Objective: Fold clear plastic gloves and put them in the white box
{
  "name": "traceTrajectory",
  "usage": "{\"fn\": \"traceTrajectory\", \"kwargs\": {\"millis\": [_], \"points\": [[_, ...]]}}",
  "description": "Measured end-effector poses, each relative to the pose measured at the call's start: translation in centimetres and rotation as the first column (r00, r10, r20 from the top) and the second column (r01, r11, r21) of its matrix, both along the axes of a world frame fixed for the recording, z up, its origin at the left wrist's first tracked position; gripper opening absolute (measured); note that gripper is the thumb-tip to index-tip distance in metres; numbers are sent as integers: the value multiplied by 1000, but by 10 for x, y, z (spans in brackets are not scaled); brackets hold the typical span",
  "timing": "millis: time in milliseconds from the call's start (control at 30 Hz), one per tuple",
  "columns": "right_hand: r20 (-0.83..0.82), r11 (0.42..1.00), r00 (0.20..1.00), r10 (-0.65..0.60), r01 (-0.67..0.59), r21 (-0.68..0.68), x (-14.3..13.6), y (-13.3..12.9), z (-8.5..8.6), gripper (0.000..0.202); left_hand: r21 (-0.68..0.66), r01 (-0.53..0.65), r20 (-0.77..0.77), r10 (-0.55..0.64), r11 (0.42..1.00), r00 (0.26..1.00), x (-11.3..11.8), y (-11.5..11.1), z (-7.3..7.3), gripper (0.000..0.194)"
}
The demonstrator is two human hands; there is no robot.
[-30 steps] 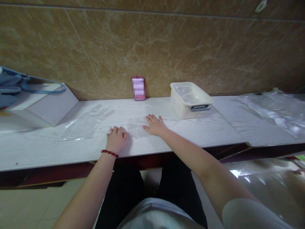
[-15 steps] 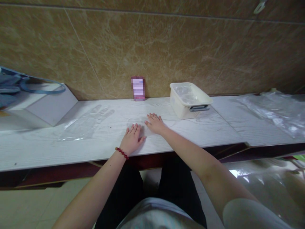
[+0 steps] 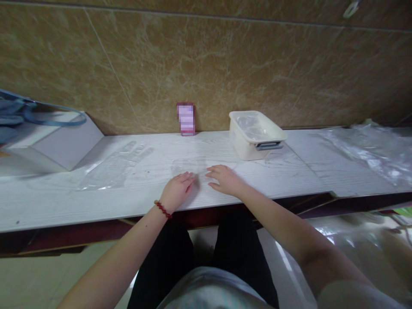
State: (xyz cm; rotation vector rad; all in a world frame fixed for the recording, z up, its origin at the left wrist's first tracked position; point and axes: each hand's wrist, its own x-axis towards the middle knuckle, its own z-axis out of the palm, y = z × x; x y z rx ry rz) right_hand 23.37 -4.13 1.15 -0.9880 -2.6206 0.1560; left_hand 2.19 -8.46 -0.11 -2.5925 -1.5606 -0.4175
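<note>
The open left hand [image 3: 178, 189] and open right hand [image 3: 227, 180], fingers loosely extended, are at one thin clear plastic sheet [image 3: 185, 165] on the white wood-grain table [image 3: 154, 199]. One clear plastic glove [image 3: 111, 169] lies left of them; one cream plastic bin [image 3: 246, 148] stands beyond, rightward.

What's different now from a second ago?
The left hand moved right. The right hand moved right and back toward the person. I can't tell if either grips the clear plastic near them. The white tub and phone stayed put.
</note>
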Motion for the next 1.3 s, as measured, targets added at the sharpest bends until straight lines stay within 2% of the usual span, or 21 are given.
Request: {"fn": "traceTrajectory", "kwargs": {"millis": [133,267,367,533,633,733,833,900,1067,1167,1300], "points": [[73,994,996,46,-52,91,-1,-3,5,21,-1,31,-22,-31,1000,999,7,-3,12,26],[142,986,985,97,-114,118,-1,0,9,21,-41,57,-99,-61,997,993,14,0,20,25],[171,985,980,103,-124,117,-2,0,12,22,-64,31,-107,-37,997,994,16,4,18,24],[145,985,988,60,-81,149,-5,0,11,25,-83,-16,61,21,996,998,13,5,11,22],[106,978,993,53,-73,193,-7,4,5,22,-91,-37,132,49,995,990,12,5,10,21],[56,971,998,41,-53,234,-8,9,0,19,-76,-56,138,66,996,988,13,4,11,21],[6,969,1000,23,-23,246,-10,13,-2,20,-34,-90,82,93,995,992,19,4,10,41],[-22,972,1000,15,-9,235,-12,15,-1,19,-31,-125,39,127,992,991,24,5,9,47],[-103,985,994,20,-2,170,-12,12,5,17,-96,-160,34,164,982,986,37,8,8,39],[-212,993,977,-14,38,114,-8,7,7,19,-199,-141,79,159,970,984,39,9,17,36],[-420,990,900,-117,141,26,-1,3,5,43,-322,-86,208,159,943,965,34,11,42,35]]}}
